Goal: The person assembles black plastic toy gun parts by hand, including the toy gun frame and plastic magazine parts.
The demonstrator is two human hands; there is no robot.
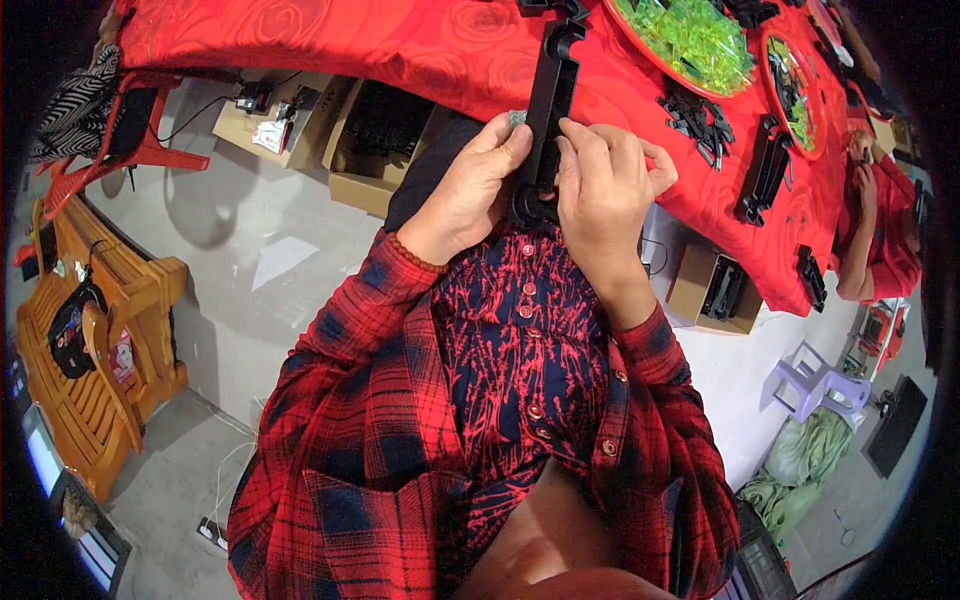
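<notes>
A long black plastic part (556, 90), shaped like a narrow trough with curved ends, stands out from my lap over the table edge. My left hand (468, 188) grips its left side, thumb lying along the edge. A small grey patch shows at the tip of a left finger; I cannot tell what it is. My right hand (606, 185) is closed at the right side of the part, thumb and fingertips pressed to its rim. Anything small between those fingertips is hidden.
A red-covered table (400, 42) holds a tray of yellow-green clear pieces (690, 42), a second tray (792, 95), loose black pieces (698, 128) and another black trough part (765, 172). Cardboard boxes (360, 190) stand beneath. Another person (885, 215) sits at right; a wooden chair (110, 340) is left.
</notes>
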